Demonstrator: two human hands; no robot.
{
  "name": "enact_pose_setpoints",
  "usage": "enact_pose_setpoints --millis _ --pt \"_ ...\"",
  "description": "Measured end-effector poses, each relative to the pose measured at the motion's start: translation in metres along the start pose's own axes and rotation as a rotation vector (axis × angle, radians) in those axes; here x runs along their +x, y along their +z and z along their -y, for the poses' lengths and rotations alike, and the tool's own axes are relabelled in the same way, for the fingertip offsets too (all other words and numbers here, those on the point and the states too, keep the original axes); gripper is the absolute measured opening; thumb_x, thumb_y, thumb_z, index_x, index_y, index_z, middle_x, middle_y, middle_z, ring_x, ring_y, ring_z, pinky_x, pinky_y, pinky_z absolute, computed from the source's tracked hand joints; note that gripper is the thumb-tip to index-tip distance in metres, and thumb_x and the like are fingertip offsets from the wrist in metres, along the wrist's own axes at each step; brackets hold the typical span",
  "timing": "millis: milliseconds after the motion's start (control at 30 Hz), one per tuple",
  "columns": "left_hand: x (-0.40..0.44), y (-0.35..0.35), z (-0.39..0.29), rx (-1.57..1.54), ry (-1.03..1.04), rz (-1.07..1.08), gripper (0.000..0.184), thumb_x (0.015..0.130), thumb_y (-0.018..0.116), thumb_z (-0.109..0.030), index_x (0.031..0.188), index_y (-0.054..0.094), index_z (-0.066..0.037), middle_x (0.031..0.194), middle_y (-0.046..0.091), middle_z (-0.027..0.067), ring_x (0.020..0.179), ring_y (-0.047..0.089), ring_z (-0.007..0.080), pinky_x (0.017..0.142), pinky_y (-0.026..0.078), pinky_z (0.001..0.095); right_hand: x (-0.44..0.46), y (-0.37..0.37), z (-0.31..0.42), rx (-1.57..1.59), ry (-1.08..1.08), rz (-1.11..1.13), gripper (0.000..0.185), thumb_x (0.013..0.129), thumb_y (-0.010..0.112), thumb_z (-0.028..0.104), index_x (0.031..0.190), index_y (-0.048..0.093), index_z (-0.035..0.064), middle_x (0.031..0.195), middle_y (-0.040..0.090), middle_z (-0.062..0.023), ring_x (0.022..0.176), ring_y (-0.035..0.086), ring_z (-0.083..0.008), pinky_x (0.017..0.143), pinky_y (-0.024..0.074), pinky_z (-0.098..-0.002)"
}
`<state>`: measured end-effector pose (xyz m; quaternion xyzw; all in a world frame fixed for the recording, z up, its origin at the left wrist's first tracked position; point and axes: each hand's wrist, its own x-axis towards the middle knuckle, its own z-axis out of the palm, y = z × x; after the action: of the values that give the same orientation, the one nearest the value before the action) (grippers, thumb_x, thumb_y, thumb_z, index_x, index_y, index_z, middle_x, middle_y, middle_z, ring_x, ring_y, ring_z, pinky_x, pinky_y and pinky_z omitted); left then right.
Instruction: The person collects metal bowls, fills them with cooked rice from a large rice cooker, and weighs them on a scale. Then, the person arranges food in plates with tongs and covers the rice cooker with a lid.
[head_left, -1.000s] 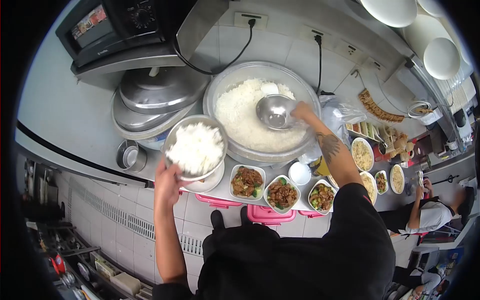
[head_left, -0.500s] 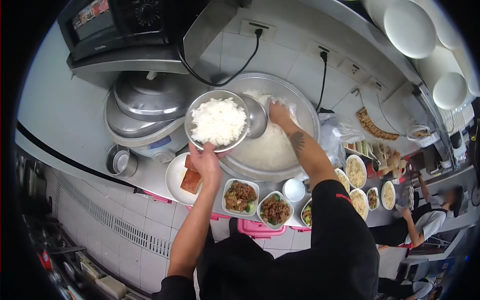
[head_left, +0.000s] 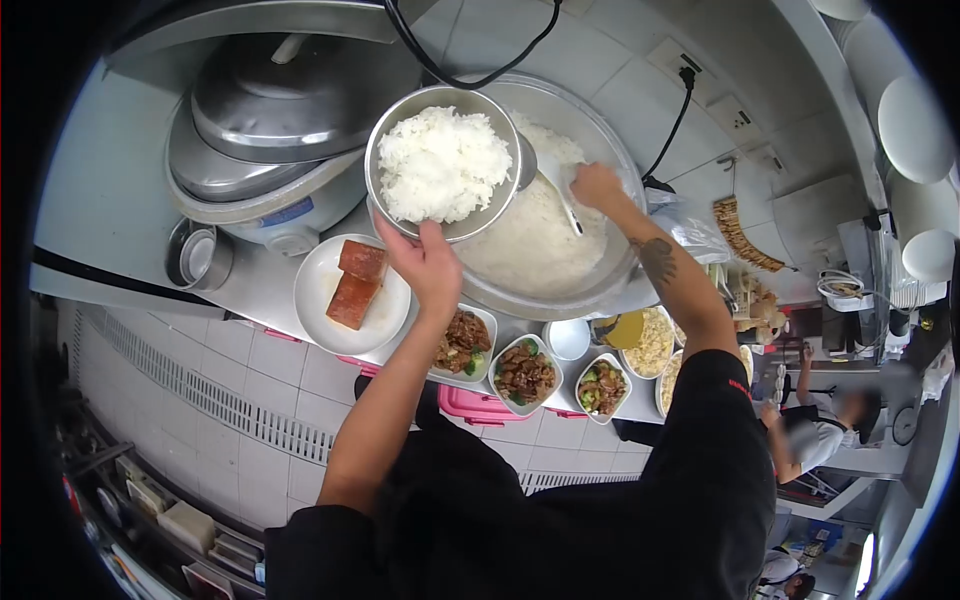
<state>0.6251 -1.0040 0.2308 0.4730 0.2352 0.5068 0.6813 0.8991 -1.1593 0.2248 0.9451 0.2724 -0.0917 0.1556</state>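
Note:
My left hand (head_left: pixel 425 262) grips the rim of a round metal bowl (head_left: pixel 373 165) from below, thumb at its edge. White rice (head_left: pixel 445 165) is heaped in the bowl. The bowl is held over the left side of a large metal pot (head_left: pixel 625 250), which has more rice (head_left: pixel 530 245) in it. My right hand (head_left: pixel 597 188) is closed over the pot's right side; its fingertips blur into something white that I cannot make out. Beside it lies a pale handle (head_left: pixel 568 208), apparently of a metal scoop (head_left: pixel 528 162) partly hidden behind the bowl.
A white plate (head_left: pixel 318 318) with reddish-brown blocks stands front left. Dishes of meat and greens (head_left: pixel 525 375) line the counter, with a white cup (head_left: pixel 567 340) and noodle-like dishes (head_left: pixel 650 343). A lidded cooker (head_left: pixel 290 205) stands left. A cord (head_left: pixel 470 85) hangs above; another person (head_left: pixel 825 430) works right.
My view has shifted closer to the pot. The bowl of rice stays in my left hand. My right hand remains over the pot, and a pale handle now shows beside it.

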Motion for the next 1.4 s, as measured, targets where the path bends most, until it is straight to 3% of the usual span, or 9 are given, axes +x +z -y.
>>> enact_pose_setpoints --millis 200,433,933,1000,1033,1133,1200,1300,1400 --pt "0.001 -0.002 -0.006 0.077 0.015 -0.021 0.062 0.082 0.044 0.003 0.141 0.026 0.004 0.130 0.049 0.0206 0.112 0.054 0.0226 0.093 0.043 0.0297 -0.015 0.042 0.043 0.140 -0.132 -0.351 0.054 0.084 0.055 0.024 0.133 0.037 0.0106 0.117 0.056 -0.0251 0.094 0.061 -0.0464 0.081 0.0514 -0.0516" --pt "0.003 -0.006 0.005 0.095 0.060 -0.019 0.063 0.082 0.044 0.002 0.142 0.026 0.002 0.122 0.057 0.0201 0.104 0.059 0.0215 0.087 0.047 0.0290 0.055 -0.008 0.035 -0.140 -0.187 -0.354 0.027 0.083 0.050 0.004 0.110 0.051 0.0041 0.104 0.060 -0.0256 0.095 0.063 -0.0394 0.074 0.0536 -0.0490" --pt "0.000 -0.011 0.008 0.117 0.089 -0.019 0.062 0.086 0.048 -0.004 0.144 0.024 -0.001 0.102 0.066 0.0218 0.080 0.069 0.0225 0.070 0.053 0.0300 -0.046 0.057 0.026 0.074 -0.059 0.134 0.031 0.085 0.048 0.021 0.103 0.053 -0.0040 0.100 0.061 -0.0325 0.093 0.060 -0.0481 0.082 0.0487 -0.0520" --pt "-0.001 -0.012 0.003 0.067 -0.046 0.036 0.060 0.086 0.047 -0.001 0.142 0.025 0.001 0.120 0.059 0.0203 0.098 0.063 0.0198 0.081 0.051 0.0290 -0.051 0.071 0.023 0.163 -0.225 0.197 0.032 0.085 0.051 0.023 0.101 0.054 -0.0045 0.098 0.062 -0.0312 0.089 0.062 -0.0450 0.079 0.0496 -0.0501" --pt "-0.001 -0.011 0.013 0.110 0.058 -0.004 0.064 0.085 0.050 -0.004 0.144 0.025 -0.002 0.116 0.061 0.0231 0.075 0.068 0.0266 0.068 0.053 0.0313 -0.058 0.071 0.027 0.162 -0.224 0.203 0.032 0.085 0.051 0.023 0.101 0.054 -0.0045 0.098 0.062 -0.0312 0.089 0.062 -0.0450 0.079 0.0496 -0.0501" --pt "0.000 -0.011 0.020 0.150 0.135 -0.022 0.064 0.084 0.049 -0.004 0.143 0.026 -0.002 0.123 0.057 0.0241 0.078 0.068 0.0300 0.070 0.053 0.0325 -0.067 0.043 0.057 0.275 -0.539 0.251 0.032 0.086 0.052 0.024 0.102 0.056 -0.0036 0.094 0.063 -0.0263 0.085 0.063 -0.0396 0.078 0.0508 -0.0461" --pt "0.000 -0.012 0.020 0.153 0.117 -0.015 0.063 0.084 0.049 -0.004 0.143 0.027 -0.001 0.123 0.056 0.0245 0.081 0.067 0.0315 0.072 0.053 0.0332 -0.075 0.018 0.095 0.445 -0.153 0.747 0.054 0.082 0.054 0.028 0.120 0.046 -0.0094 0.108 0.060 -0.0313 0.103 0.059 -0.0413 0.087 0.0476 -0.0435" --pt "-0.005 -0.014 0.007 0.156 0.050 0.022 0.062 0.083 0.048 -0.003 0.142 0.029 -0.001 0.124 0.055 0.0254 0.088 0.066 0.0341 0.075 0.053 0.0346 -0.058 0.098 0.095 0.775 -0.598 0.323 0.061 0.085 0.051 0.031 0.132 0.039 -0.0066 0.125 0.052 -0.0291 0.119 0.050 -0.0375 0.099 0.0395 -0.0431" --pt "0.001 -0.009 0.009 0.169 0.092 0.001 0.062 0.083 0.048 -0.004 0.142 0.030 -0.001 0.124 0.055 0.0265 0.090 0.067 0.0348 0.076 0.053 0.0358 -0.081 0.043 0.126 0.896 -0.489 0.487 0.069 0.089 0.047 0.038 0.138 0.031 -0.0065 0.137 0.043 -0.0265 0.126 0.042 -0.0374 0.105 0.0327 -0.0431"
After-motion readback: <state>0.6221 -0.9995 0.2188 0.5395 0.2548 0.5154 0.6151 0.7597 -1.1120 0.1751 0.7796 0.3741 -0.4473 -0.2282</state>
